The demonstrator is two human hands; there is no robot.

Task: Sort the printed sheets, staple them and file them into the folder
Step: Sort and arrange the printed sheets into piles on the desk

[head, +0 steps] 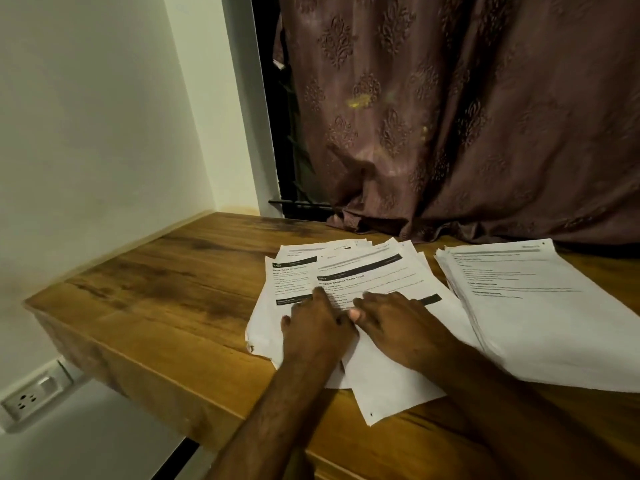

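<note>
Nearest the camera, the person's left hand (pixel 317 318) and right hand (pixel 388 323) lie side by side, fingers fairly flat, pressing on a loose fan of white printed sheets (pixel 367 271) on the brown wooden desk (pixel 166 292); neither grips anything. Just right of the right hand lies a thicker, squarer stack of white printed pages (pixel 526 306). Sorting looks in hand; next, likely, fingers must separate one sheet. No stapler or folder shows, only a mauve patterned curtain (pixel 467 116) beyond

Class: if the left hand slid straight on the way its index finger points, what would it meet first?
The left hand points up the top sheet of the loose spread; beyond, likely the curtain hem, though depth is unclear.
</note>
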